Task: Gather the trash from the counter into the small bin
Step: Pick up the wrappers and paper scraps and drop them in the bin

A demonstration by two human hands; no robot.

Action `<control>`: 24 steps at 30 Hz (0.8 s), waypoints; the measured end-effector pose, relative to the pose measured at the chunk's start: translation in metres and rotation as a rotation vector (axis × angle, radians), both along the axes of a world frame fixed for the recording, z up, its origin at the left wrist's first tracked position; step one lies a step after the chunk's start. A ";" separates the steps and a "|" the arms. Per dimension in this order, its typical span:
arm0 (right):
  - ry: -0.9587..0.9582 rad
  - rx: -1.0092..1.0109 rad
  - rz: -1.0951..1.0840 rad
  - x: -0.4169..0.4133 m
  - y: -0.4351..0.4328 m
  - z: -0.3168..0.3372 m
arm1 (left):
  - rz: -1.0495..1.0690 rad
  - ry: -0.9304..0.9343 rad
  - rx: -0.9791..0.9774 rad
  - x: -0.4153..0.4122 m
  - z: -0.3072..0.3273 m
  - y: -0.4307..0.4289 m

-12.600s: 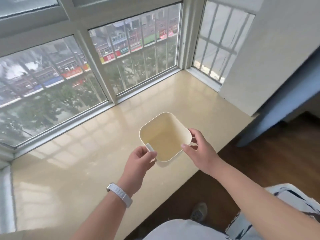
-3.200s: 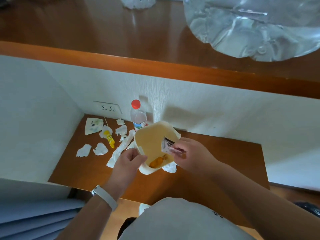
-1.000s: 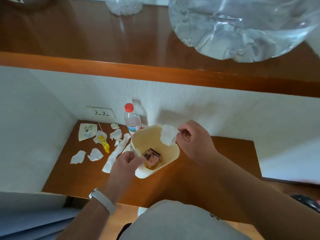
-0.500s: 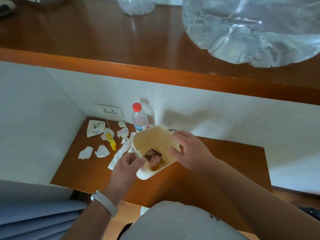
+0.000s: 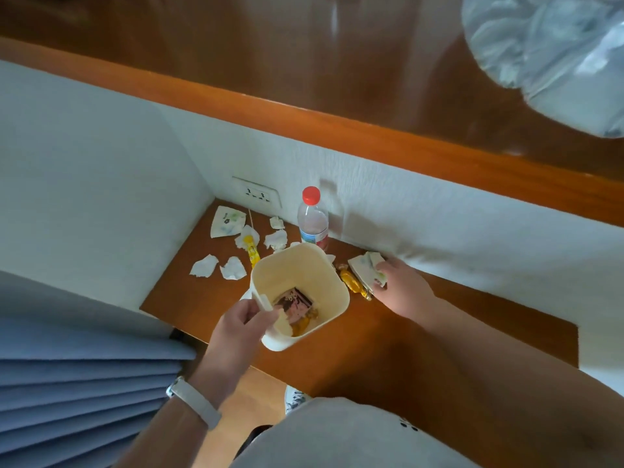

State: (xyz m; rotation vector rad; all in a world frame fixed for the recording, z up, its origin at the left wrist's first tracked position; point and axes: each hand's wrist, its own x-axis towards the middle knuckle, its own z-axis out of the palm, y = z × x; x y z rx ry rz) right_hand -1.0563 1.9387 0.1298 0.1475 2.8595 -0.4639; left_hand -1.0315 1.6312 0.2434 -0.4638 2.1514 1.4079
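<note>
- Left of centre, torn paper scraps lie on the counter.
- My left hand pinches the small bin rim at centre.
- Right of it, my right hand clasps a folded wrapper beside a yellow candy.

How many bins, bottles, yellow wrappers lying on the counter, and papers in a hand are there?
Bin: 1
Bottle: 1
Yellow wrappers on the counter: 2, one left of the bin, one right of it
White paper in the right hand: 1
Total: 5
</note>
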 end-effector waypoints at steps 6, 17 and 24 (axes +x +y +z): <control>0.047 0.160 0.057 -0.005 -0.003 -0.028 | 0.061 -0.021 0.030 0.010 -0.004 -0.006; 0.108 0.182 0.020 -0.002 -0.005 -0.032 | 0.099 -0.029 0.051 0.016 -0.006 -0.011; 0.180 0.097 -0.140 0.016 -0.006 -0.019 | 0.033 -0.007 0.014 0.013 -0.008 -0.007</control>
